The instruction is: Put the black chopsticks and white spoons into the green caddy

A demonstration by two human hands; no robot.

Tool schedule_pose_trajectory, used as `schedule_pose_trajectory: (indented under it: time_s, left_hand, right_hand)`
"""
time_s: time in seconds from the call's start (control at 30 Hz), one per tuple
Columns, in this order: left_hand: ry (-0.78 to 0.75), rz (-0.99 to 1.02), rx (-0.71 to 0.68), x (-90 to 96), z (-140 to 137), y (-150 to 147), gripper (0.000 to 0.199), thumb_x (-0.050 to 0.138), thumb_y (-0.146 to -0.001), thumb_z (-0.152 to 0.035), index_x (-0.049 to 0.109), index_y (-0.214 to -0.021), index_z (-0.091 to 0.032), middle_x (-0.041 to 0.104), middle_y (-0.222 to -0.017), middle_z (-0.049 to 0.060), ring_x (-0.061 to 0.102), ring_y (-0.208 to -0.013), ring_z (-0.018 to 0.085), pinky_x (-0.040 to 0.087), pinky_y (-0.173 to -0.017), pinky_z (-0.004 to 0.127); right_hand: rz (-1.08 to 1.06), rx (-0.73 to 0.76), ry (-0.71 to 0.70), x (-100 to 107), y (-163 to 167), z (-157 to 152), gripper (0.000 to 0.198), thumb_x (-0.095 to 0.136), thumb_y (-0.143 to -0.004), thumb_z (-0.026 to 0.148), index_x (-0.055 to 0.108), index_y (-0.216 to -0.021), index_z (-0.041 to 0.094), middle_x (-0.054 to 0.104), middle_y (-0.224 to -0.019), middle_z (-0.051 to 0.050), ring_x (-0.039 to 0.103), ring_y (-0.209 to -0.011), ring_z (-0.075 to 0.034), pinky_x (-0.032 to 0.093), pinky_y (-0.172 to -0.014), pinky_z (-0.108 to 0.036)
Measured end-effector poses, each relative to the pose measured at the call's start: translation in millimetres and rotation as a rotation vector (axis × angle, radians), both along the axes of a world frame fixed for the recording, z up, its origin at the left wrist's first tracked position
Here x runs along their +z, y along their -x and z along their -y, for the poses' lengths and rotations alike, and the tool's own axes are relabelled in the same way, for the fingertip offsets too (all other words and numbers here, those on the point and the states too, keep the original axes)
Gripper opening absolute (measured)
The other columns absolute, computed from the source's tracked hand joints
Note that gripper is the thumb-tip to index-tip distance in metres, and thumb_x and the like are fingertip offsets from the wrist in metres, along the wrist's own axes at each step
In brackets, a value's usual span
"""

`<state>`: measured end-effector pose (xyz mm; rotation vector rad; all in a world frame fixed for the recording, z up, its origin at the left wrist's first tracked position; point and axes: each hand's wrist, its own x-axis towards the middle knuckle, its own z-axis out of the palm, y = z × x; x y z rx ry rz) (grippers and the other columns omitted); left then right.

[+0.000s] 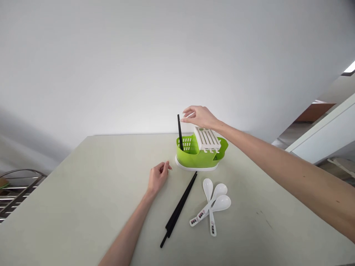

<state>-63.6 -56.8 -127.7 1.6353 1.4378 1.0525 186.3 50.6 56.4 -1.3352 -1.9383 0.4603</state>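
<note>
- Right hand (202,116): thumb and fingers parted, tips just beside the slim black chopsticks (180,133), which stand slightly tilted in the lime-green perforated plastic basket (194,160);
- Left hand (158,178): fingers curled inward; whether they meet the thumb I cannot tell;
- Tapered black loose chopsticks (181,205): lying on the pale table (97,192), between left hand and three crossed glossy white spoons (222,202).

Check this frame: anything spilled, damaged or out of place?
Small dark marks show on the table, right of the spoons; scratches or dirt, unclear. One chopstick juts past its bundle. No spill shows.
</note>
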Motion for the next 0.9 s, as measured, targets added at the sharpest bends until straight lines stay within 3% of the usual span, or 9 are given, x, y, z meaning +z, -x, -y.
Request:
schedule_pose_trajectory:
  time_s: [0.13, 0.23, 0.37, 0.43, 0.5, 0.63, 0.9]
  left_hand:
    - [-0.036, -0.072, -0.043, -1.0, 0.7, -0.7, 0.056, 0.048, -0.097, -0.066, 0.070, -0.076, -0.019, 0.048, -0.054, -0.004, 0.040, -0.052, 0.013, 0.031, -0.055, 0.026]
    - [-0.074, -0.207, -0.155, -2.3, 5.5, -3.3, 0.048, 0.054, -0.096, -0.060, 0.069, -0.073, -0.020, 0.054, -0.056, -0.003, 0.044, -0.054, 0.013, 0.033, -0.057, 0.026]
    - [-0.109, -0.405, -0.319, -3.4, 16.8, -9.0, 0.036, 0.061, -0.092, -0.053, 0.068, -0.075, -0.022, 0.066, -0.065, -0.002, 0.052, -0.058, 0.013, 0.036, -0.061, 0.027]
    - [-0.130, -0.457, -0.371, -3.4, 22.1, -11.8, 0.032, 0.064, -0.091, -0.052, 0.069, -0.077, -0.024, 0.068, -0.067, -0.002, 0.055, -0.059, 0.014, 0.036, -0.062, 0.027]
    - [-0.154, -0.478, -0.413, -2.9, 25.9, -13.9, 0.030, 0.068, -0.088, -0.052, 0.070, -0.078, -0.024, 0.069, -0.069, -0.002, 0.056, -0.060, 0.014, 0.036, -0.061, 0.027]
    - [-0.184, -0.502, -0.456, 0.8, 28.8, -15.3, 0.025, 0.074, -0.082, -0.050, 0.073, -0.083, -0.025, 0.068, -0.072, -0.001, 0.057, -0.063, 0.015, 0.038, -0.062, 0.027]
    - [-0.149, -0.569, -0.470, 14.5, 31.8, -12.0, 0.027, 0.068, -0.087, -0.051, 0.073, -0.084, -0.024, 0.071, -0.078, 0.003, 0.060, -0.068, 0.019, 0.041, -0.064, 0.030]
  right_hand:
    - [-0.063, -0.072, -0.164, 20.7, -6.7, 43.9, 0.024, 0.073, -0.093, 0.036, 0.072, -0.111, 0.020, 0.079, -0.116, -0.009, 0.075, -0.100, -0.022, 0.060, -0.087, -0.035]
    - [-0.055, 0.016, -0.237, 27.1, -8.7, 99.3, 0.016, 0.065, -0.099, 0.034, 0.071, -0.109, 0.023, 0.079, -0.111, -0.005, 0.074, -0.099, -0.020, 0.058, -0.087, -0.033]
    - [0.192, 0.260, -0.237, 11.7, -21.2, 180.1, 0.015, 0.056, -0.105, 0.030, 0.069, -0.108, 0.024, 0.078, -0.103, -0.004, 0.072, -0.083, -0.016, 0.056, -0.073, -0.028]
    - [0.406, 0.413, -0.304, -2.4, -31.8, 214.3, 0.020, 0.050, -0.107, 0.026, 0.070, -0.109, 0.023, 0.077, -0.101, -0.004, 0.070, -0.078, -0.015, 0.053, -0.070, -0.028]
    - [0.585, 0.456, -0.368, -15.0, -41.8, 242.3, 0.024, 0.046, -0.107, 0.019, 0.070, -0.109, 0.022, 0.076, -0.094, -0.004, 0.068, -0.074, -0.015, 0.050, -0.069, -0.028]
    - [0.765, 0.478, -0.402, -28.1, -52.8, 280.3, 0.024, 0.047, -0.103, 0.009, 0.068, -0.104, 0.019, 0.068, -0.080, -0.001, 0.060, -0.065, -0.015, 0.042, -0.063, -0.031]
    - [0.793, 0.508, -0.431, -31.4, -47.3, 316.9, 0.024, 0.054, -0.091, -0.002, 0.066, -0.097, 0.019, 0.063, -0.077, 0.000, 0.055, -0.064, -0.017, 0.038, -0.063, -0.032]
